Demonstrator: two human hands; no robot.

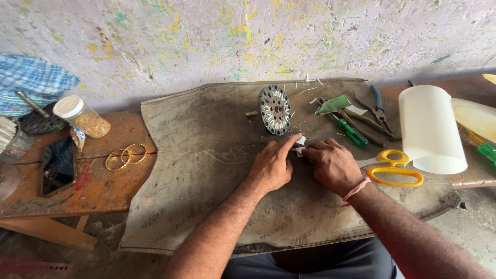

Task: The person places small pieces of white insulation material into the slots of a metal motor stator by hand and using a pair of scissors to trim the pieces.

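Paint-flecked plaster backs a low bench draped with a worn brown mat (217,170). On it a slotted metal stator core (275,109) stands on edge. Just below the core, the left hand (270,166) lies flat, forefinger pressing a small white paper slip (300,143), while the right hand (333,166) curls shut, pinching that same slip. White offcuts lie beside the core — some cutting looks done, yet I see no slip seated in its slots. Yellow-handled scissors (392,168) rest right of the core.
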